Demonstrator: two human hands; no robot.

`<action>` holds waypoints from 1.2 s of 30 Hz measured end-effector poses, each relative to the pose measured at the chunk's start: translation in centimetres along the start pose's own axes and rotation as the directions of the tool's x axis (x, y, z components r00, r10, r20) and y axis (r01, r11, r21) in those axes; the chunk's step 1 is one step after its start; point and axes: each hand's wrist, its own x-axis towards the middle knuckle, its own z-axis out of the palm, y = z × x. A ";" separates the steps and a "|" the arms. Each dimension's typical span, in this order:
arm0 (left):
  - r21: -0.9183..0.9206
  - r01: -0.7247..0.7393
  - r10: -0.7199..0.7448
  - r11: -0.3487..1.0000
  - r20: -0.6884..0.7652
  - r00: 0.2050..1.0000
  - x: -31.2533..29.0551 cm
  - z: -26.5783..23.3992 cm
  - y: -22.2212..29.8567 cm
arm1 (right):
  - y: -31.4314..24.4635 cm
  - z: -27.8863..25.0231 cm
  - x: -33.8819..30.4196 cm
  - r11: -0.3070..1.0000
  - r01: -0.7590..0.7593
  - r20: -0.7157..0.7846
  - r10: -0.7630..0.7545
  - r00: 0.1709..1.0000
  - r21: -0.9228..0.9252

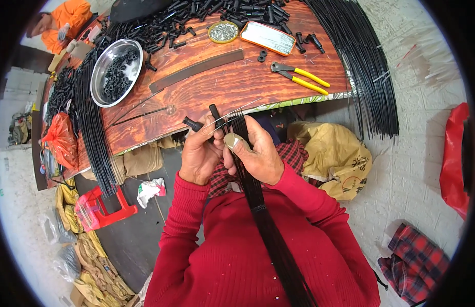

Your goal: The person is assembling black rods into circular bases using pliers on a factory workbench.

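Note:
My left hand (197,157) is closed, its thumb and fingers pinching a short black plastic fitting with a flared end (192,124). Close by, a second black tubular piece (214,112) stands up beside the fingertips. My right hand (265,157) is wrapped round a bundle of long thin black rods (263,220), which runs down across my red sweater. A tan wrap or cover (230,140) sits on the right thumb. Thin pale strands cross between the two hands near the rod tops; which fingers hold them I cannot tell.
On the wooden table are a steel bowl (95,84) of small black rings, yellow-handled pliers (304,80), a round tin of metal bits (223,31), an orange-rimmed tray (268,38) and a flat bar (196,70). Black rods (368,71) overhang the right edge. A person (68,23) sits far left.

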 end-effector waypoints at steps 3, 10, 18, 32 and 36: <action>-0.014 -0.007 0.005 1.000 -0.103 0.995 -0.6 0.4 -0.3 | 0.0 0.4 0.1 1.000 0.012 -0.021 -0.013 1.000 -0.003; 0.205 -0.046 0.060 0.978 -0.065 0.996 -1.9 1.0 0.2 | -0.6 0.7 0.0 0.985 0.012 -0.063 -0.023 0.998 -0.173; 0.417 -0.077 0.134 0.906 -0.110 0.985 -2.2 4.7 1.0 | -0.4 1.1 -0.4 0.988 0.019 -0.074 -0.030 0.997 -0.151; 0.418 -0.056 0.152 0.907 -0.200 0.968 -1.7 4.9 0.8 | -1.0 1.0 -0.3 0.979 0.054 -0.046 -0.064 0.997 -0.197; 0.395 -0.034 0.122 0.918 -0.199 0.972 -1.7 2.8 0.9 | -0.3 0.9 -0.2 0.997 0.045 0.003 -0.045 0.999 -0.055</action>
